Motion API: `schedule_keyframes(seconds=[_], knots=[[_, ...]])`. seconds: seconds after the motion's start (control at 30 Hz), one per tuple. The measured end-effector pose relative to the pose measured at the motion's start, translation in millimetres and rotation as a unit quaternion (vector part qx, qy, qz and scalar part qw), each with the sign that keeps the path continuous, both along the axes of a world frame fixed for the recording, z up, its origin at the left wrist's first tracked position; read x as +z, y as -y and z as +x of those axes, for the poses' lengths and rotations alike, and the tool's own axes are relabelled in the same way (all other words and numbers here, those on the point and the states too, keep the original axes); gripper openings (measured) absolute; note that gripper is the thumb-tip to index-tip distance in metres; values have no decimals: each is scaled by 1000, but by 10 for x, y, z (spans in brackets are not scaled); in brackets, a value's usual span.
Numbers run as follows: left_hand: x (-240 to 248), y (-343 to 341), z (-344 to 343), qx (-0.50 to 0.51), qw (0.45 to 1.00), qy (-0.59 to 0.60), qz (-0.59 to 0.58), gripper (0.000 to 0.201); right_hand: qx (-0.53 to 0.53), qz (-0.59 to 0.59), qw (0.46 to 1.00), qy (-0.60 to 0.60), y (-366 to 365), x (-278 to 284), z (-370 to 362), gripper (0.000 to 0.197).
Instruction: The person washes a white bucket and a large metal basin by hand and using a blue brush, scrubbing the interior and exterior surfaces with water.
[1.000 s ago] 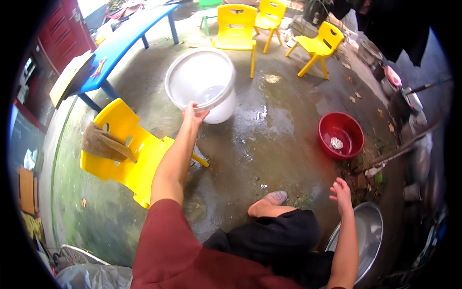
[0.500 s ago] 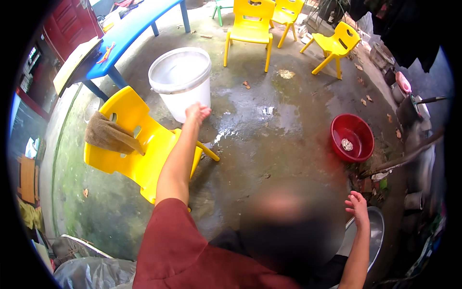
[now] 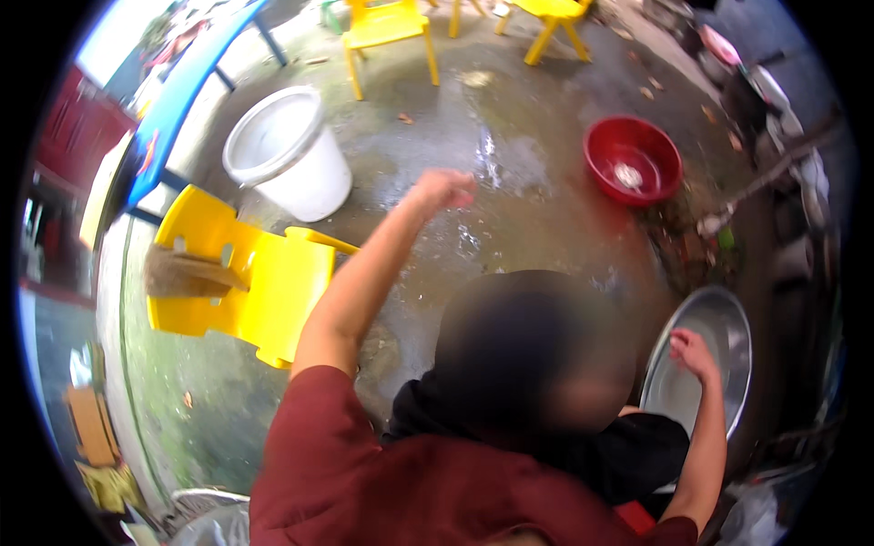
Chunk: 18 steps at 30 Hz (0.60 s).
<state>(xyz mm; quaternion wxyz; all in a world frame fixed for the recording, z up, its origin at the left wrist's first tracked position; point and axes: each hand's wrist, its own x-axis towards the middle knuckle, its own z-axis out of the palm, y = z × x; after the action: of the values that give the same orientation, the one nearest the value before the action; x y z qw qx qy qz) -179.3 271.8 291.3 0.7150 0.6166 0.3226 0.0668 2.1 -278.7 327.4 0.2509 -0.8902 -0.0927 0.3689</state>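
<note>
My left hand point(image 3: 446, 188), its arm stretched forward in a maroon sleeve, hangs over the wet concrete floor, right of a white bucket point(image 3: 319, 177). Its fingers are loosely curled, somewhat blurred, with nothing visible in them. My right hand point(image 3: 694, 353) is above a wide metal basin point(image 3: 745, 364) at the right, fingers apart and slightly bent, holding nothing. Between my arms, close in front of me, is another person in black point(image 3: 628, 450), head covered in dark cloth. Farther off stands a red plastic basin point(image 3: 675, 164) with a small pale object point(image 3: 628, 176) in it.
A yellow chair point(image 3: 287, 291) with a brown towel point(image 3: 187, 275) over its back stands at the left, beside a blue table point(image 3: 173, 105). Another yellow chair point(image 3: 387, 35) is at the far side. Sticks and pots point(image 3: 765, 91) line the right edge.
My left hand has moved away from the bucket, to the right and slightly up in the picture. My right hand is now over the metal basin. The view has shifted, and the other person's head has turned.
</note>
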Motion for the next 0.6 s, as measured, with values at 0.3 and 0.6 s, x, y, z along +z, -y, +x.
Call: schedule_keyframes(seconds=[0.3, 0.6], knots=[[531, 1210, 1531, -474, 791, -80, 378, 13, -116, 176, 975, 76, 438, -950, -266, 28], [-2073, 3493, 419, -638, 600, -304, 375, 61, -312, 222, 907, 173, 835, -1520, -853, 17]])
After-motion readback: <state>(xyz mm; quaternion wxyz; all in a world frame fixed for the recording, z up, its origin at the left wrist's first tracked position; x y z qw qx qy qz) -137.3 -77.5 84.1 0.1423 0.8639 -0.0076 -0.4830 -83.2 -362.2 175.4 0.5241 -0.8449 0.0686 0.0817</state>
